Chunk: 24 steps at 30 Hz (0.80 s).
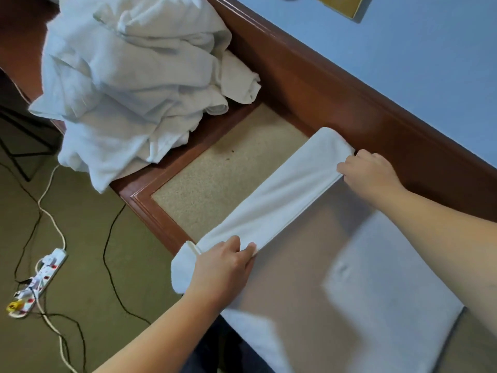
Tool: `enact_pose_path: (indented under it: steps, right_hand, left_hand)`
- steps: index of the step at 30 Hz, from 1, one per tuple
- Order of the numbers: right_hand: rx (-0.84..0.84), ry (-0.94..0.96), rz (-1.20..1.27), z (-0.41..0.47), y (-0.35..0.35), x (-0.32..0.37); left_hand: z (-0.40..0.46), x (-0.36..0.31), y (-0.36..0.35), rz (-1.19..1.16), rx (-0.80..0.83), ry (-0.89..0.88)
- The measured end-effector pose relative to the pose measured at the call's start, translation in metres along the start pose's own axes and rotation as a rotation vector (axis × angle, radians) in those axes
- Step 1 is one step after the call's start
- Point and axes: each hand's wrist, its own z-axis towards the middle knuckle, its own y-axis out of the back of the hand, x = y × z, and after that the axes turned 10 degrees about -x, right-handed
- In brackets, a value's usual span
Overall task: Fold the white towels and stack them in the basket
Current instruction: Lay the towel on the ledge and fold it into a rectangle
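Folding's mid-step: white towel [274, 189] is pinched at both ends by left hand [223, 262] and right hand [368, 170]; doubling over is needed next, basket unseen.

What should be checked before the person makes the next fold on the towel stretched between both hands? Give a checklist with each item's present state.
1. Left hand grips the near end of the towel: ok.
2. Right hand grips the far end: ok.
3. Towel pulled straight between the hands, no sag: ok.
4. Edges lined up along the fold: ok along the lower edge; the near end past the left hand droops over the table edge: not ok.
5. Pile of unfolded towels lies apart from the work area: ok.
6. Basket ready to receive the towel: cannot tell; none is in view.
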Motion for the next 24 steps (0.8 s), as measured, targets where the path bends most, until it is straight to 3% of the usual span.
enact_pose_path:
  steps: [4,7,10,14,16,19,24]
  right_hand:
    - [0.05,-0.163,0.071,-0.043,-0.004,-0.004]
    - [0.199,-0.566,0.336,-0.061,-0.003,0.012]
    - [0.289,-1.059,0.797,-0.059,-0.014,0.031]
    - [-0.073,-1.815,1.345,-0.046,-0.042,0.046]
    - [-0.127,-1.913,1.456,-0.04,-0.045,0.05]
    - [-0.098,-1.84,1.392,-0.038,-0.045,0.054]
    - [-0.178,-1.798,1.279,-0.04,-0.042,0.047]
  left_hand:
    - [-0.013,-0.035,-0.022,0.058,0.083,0.022]
    - [-0.025,-0.046,-0.045,0.092,0.189,0.076]
    - [-0.036,-0.051,-0.061,0.118,0.24,0.136]
    - [-0.03,-0.059,-0.072,0.093,0.245,0.173]
    - [-0.018,-0.063,-0.079,0.13,0.244,0.192]
    - [-0.005,-0.067,-0.089,0.154,0.248,0.212]
    - [-0.002,-0.081,-0.082,0.034,0.314,0.026]
